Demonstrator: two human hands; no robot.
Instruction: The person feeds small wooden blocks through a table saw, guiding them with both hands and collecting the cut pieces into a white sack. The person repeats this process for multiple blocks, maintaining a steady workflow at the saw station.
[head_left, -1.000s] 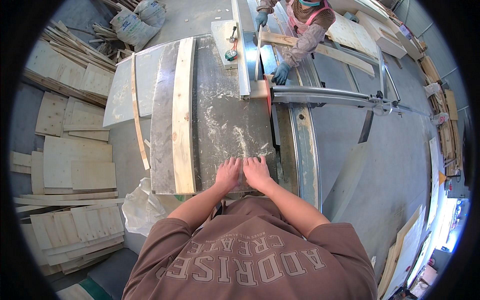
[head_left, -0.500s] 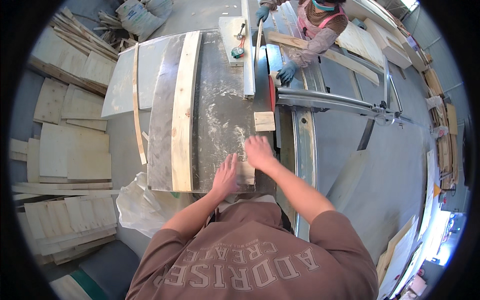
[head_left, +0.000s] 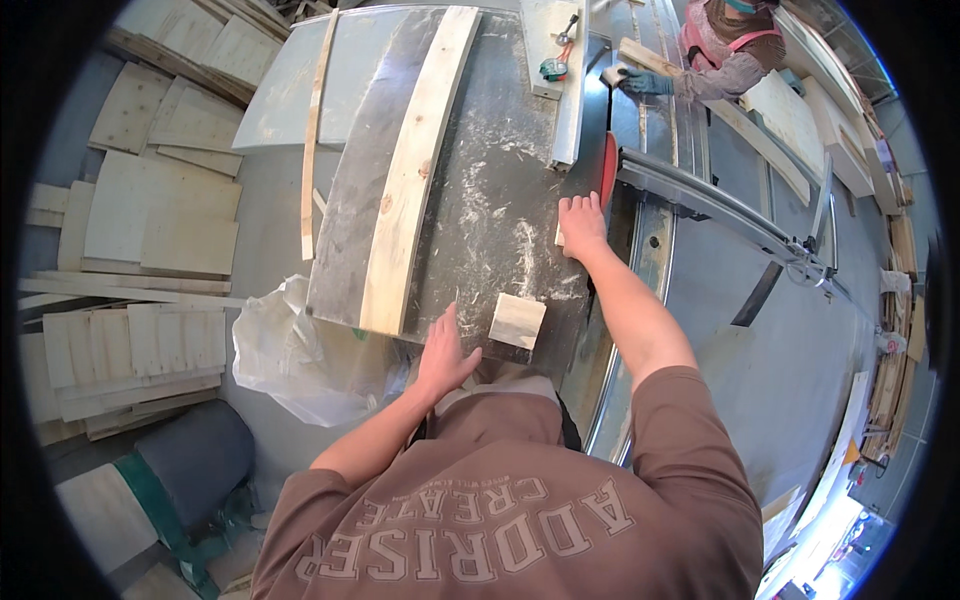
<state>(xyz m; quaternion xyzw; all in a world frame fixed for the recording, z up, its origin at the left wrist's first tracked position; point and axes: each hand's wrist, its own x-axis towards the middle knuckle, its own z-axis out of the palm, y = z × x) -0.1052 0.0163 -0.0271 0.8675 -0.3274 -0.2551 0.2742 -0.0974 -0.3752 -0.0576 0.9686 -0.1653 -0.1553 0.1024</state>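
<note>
Right hand (head_left: pixel 584 224) grips far wood block (head_left: pixel 559 236); left hand (head_left: pixel 446 357) open beside near block (head_left: pixel 517 321); pulling nearward, clear of red guard (head_left: pixel 609 165), seems safest.

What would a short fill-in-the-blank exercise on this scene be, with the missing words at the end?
1. The curved piece just beyond the person's right hand is ____ in colour.
2. As the person sees it, the square wooden block lies to the ____ of their left hand.
3. The person's shirt is ____ in colour.

Missing words: red; right; brown.
</note>
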